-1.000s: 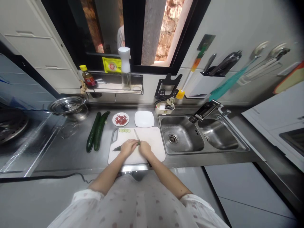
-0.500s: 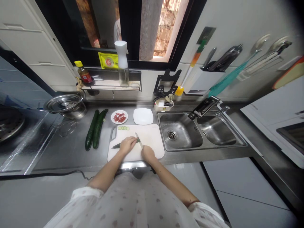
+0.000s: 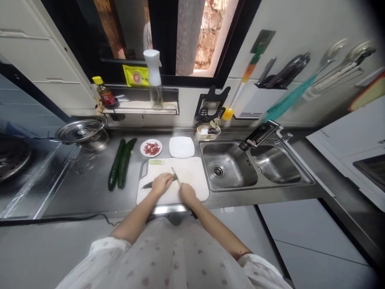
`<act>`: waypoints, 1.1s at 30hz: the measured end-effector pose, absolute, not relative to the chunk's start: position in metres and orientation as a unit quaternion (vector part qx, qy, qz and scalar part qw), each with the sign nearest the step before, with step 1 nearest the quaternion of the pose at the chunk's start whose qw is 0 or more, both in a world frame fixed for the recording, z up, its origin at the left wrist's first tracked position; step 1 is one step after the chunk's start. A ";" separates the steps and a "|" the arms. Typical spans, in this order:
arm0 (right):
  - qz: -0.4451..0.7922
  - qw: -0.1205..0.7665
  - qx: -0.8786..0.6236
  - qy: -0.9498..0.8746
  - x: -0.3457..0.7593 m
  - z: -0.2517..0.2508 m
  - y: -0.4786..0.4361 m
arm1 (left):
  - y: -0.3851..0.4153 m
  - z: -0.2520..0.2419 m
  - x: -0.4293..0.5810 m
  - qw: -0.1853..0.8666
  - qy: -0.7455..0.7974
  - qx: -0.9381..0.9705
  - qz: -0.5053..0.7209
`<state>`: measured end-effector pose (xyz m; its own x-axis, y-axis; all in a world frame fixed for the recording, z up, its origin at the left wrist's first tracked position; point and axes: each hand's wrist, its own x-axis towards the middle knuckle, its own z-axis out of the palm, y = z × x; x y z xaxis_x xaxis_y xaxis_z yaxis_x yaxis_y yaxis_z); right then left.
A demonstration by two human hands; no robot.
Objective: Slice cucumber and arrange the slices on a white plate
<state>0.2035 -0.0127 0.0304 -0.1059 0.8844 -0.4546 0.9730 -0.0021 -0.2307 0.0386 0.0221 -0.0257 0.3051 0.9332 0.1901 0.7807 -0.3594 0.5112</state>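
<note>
Cucumber piece (image 3: 147, 185) lies roughly crosswise mid-board, flat on the cutting board (image 3: 194, 172), left of centre. Left hand (image 3: 162, 183) is closed over it from above, pinning it down; right hand (image 3: 187, 194) is wrapped around the knife (image 3: 177, 178), blade angled toward the board's far edge, right at the cucumber's right end. Can't tell if edge is touching skin. To slice well: tuck left fingertips back, let knuckles guide the blade, keep the piece from rolling, step the left hand back evenly so thickness stays uniform. Watch the gap, fingers sit close to the steel. Looks: dark green skin, narrowing to a point at the left end; middle hidden under the hand, cut face not readable. Pale green slices (image 3: 157, 162) overlap in a short row at the board's far left. Off the board: two whole cucumbers (image 3: 121, 165) side by side on the worktop (image 3: 81, 196) to its left; round plate (image 3: 142, 149) of red bits and bare square plate (image 3: 181, 147) just beyond its far edge; sink (image 3: 230, 189) just right of it.
</note>
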 end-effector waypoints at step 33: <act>-0.263 0.102 0.674 0.683 0.214 0.035 -0.030 | 0.023 -0.018 0.038 0.208 0.549 0.783 0.207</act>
